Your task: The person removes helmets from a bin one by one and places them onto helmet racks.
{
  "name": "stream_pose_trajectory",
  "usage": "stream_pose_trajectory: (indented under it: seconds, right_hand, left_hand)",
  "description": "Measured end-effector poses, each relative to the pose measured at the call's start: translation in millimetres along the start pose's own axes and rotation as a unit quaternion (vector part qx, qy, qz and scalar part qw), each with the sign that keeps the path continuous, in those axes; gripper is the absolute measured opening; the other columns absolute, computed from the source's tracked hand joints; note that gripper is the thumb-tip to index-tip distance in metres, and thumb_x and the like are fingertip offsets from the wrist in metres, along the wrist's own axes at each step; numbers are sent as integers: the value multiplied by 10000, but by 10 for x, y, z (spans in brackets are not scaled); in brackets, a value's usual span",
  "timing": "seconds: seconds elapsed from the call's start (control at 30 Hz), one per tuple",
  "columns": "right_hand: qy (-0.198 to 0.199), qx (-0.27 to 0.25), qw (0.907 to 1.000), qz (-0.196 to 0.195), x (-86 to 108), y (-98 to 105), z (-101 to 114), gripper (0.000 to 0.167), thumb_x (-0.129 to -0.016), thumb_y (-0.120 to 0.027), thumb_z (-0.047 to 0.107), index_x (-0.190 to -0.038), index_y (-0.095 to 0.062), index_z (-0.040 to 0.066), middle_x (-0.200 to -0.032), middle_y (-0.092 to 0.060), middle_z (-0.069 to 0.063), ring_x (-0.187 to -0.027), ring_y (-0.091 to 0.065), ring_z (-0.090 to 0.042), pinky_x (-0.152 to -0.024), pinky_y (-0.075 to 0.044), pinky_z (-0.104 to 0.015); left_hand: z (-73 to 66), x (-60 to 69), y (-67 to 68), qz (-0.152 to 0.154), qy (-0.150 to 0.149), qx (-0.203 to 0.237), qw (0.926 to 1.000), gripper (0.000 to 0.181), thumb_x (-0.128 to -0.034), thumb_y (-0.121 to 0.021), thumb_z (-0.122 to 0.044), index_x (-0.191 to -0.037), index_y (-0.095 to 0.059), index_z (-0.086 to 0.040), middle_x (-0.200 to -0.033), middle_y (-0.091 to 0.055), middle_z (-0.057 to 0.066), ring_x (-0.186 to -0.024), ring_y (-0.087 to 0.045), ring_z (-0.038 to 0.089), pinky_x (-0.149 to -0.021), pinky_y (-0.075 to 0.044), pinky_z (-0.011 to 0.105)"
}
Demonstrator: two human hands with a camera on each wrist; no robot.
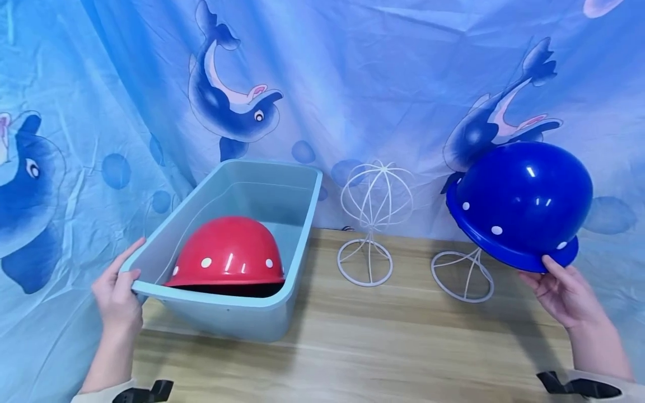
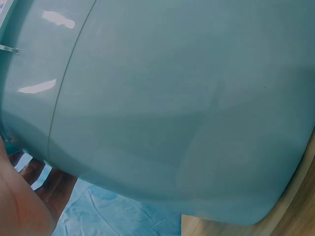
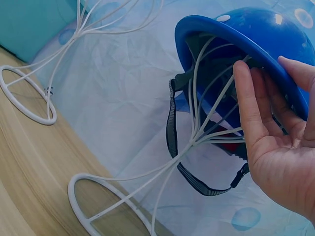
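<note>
My right hand (image 1: 566, 294) pinches the brim of a blue hard hat (image 1: 526, 196), thumb outside and fingers under the rim. The hat is tilted over the top of a white wire stand (image 1: 466, 277); in the right wrist view the stand's wires (image 3: 197, 123) reach up inside the shell. A dark chin strap (image 3: 172, 123) hangs below it. My left hand (image 1: 118, 294) grips the near left corner of a light blue-green bin (image 1: 297, 268). Inside the bin a red hard hat (image 1: 229, 252) with white dots lies dome up. The left wrist view shows the bin's outer wall (image 2: 162, 108).
A second white wire stand (image 1: 370, 224) with a round cage top stands bare between the bin and the blue hat. All rest on a wooden tabletop (image 1: 373, 341). Behind hangs a blue curtain (image 1: 353, 73) printed with dolphins, and it also covers the left side.
</note>
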State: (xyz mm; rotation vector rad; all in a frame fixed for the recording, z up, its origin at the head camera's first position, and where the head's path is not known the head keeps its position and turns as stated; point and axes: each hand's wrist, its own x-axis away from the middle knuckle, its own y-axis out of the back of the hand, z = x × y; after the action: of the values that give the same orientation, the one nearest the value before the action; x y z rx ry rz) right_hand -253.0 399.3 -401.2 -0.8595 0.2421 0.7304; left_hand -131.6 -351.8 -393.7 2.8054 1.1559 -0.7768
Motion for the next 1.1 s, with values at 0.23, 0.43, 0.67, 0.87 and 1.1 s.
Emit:
stream_pose_trajectory:
  seconds: [0.23,0.43,0.67,0.87,1.1]
  right_hand:
    - [13,-244,9997,28,-3,-29,9,533,-1024,-62,84,-1524,-243,119,-1363,-494,-270,-1143,-571,-420,-968,-432,-456]
    - [-26,-52,9966,819,-40,28,-81,523,-1022,-59,83,-1538,-135,59,-1385,-451,-304,-1209,-511,-438,-1026,-379,-465]
    - [-47,375,9899,1365,-43,22,-287,491,-999,-78,-36,-1475,-183,-94,-1367,-436,-350,-1247,-458,-469,-1041,-345,-499]
    - [-290,1235,9785,1626,-112,-29,-421,463,-953,-57,-132,-1347,-275,-239,-1344,-439,-353,-1229,-472,-464,-1015,-368,-517]
    - [-846,2306,9588,1429,-156,-182,-561,372,-932,-155,-200,-1280,-265,-273,-1265,-497,-341,-1162,-547,-403,-968,-426,-479]
  left_hand:
    - [-9,2,8,-59,6,287,9996,473,-822,-380,76,-1206,-652,33,-1125,-695,53,-937,-580,174,-679,-432,196]
    - [-13,-8,16,-30,-15,451,9990,468,-832,-371,55,-1211,-646,42,-1177,-674,104,-1005,-582,200,-749,-426,209]
    - [-2,-7,-7,82,10,359,9993,467,-846,-362,42,-1221,-640,39,-1161,-683,70,-1013,-578,196,-760,-422,199]
    - [8,0,-14,26,165,301,9994,471,-854,-361,30,-1225,-649,11,-1197,-665,85,-1047,-566,200,-773,-413,199]
    - [5,0,-11,-12,227,233,9995,464,-865,-363,8,-1232,-647,2,-1196,-669,69,-1092,-562,210,-823,-396,222]
